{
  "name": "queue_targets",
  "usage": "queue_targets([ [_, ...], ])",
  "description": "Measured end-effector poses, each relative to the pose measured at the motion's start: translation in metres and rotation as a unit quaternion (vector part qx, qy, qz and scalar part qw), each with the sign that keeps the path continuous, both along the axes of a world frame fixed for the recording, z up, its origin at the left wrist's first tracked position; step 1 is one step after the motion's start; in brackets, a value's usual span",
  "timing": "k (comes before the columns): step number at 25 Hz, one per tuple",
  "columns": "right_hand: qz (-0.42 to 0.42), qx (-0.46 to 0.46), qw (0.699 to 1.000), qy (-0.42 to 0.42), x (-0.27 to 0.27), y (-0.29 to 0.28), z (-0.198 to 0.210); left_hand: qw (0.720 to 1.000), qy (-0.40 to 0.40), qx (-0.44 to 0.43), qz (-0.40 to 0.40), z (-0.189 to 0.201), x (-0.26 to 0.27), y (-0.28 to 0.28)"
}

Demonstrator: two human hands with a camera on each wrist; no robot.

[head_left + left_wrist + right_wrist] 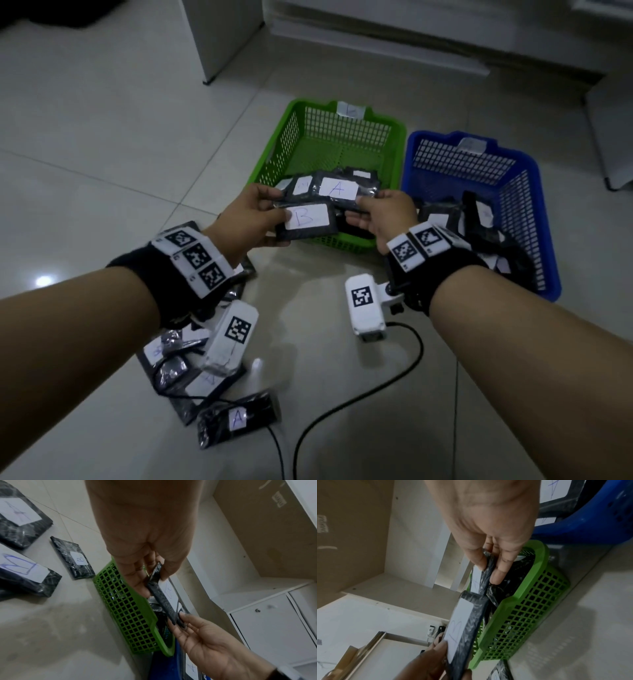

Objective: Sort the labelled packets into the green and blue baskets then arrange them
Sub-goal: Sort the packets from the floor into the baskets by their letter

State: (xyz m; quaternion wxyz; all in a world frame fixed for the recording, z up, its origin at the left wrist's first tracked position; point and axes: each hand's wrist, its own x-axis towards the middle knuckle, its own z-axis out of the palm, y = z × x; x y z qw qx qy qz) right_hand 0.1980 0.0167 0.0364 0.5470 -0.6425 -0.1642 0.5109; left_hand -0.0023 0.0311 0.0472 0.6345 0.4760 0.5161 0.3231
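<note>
Nearest the person, below and behind the left wrist, loose packets (236,419) lie on the floor (102,137), unsorted; one shows an A label, others are partly hidden under the wrist camera.

The left hand (246,219) pinches packet B (306,219) by its left edge, thumb on top beside the label, fingers beneath. The right hand (383,219) pinches packet A (337,188) at its right end, thumb above and fingers below. Both hands are closed on their packets and held close together, with B overlapping the near edge of A, over the near rim of the green basket (274,150).

Just beyond the hands, the green basket holds several black packets. To the right of the right hand, touching the green basket's side, the blue basket (544,219) holds more, lying untidily.

Handling judgement: the packets appear thin, flat and light, wrapped in glossy black film that is probably slippery and slightly flexible. Grip at a short edge with thumb and fingers opposed, keeping the label uncovered so the letter stays readable. A one-handed pinch looks sufficient.
</note>
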Motion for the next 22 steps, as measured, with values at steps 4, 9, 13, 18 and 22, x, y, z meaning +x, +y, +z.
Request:
queue_targets([
  [4,-0.048,0.03,0.998,0.023,0.01,0.004,0.003,1.0,-0.002,0.019,0.014,-0.001,0.021,0.016],
  [9,-0.162,0.08,0.983,-0.017,0.03,-0.008,0.006,0.994,0.064,0.092,-0.018,-0.02,0.055,0.029],
  [13,-0.253,0.041,0.954,-0.157,0.058,-0.025,-0.002,0.95,0.213,0.224,-0.045,-0.037,0.071,0.032],
  [18,-0.224,-0.062,0.928,-0.292,0.08,-0.04,-0.02,0.92,0.292,0.257,-0.044,-0.048,0.086,0.042],
  [22,-0.129,-0.086,0.933,-0.326,0.079,-0.044,-0.026,0.919,0.286,0.252,-0.096,-0.051,0.085,0.045],
])
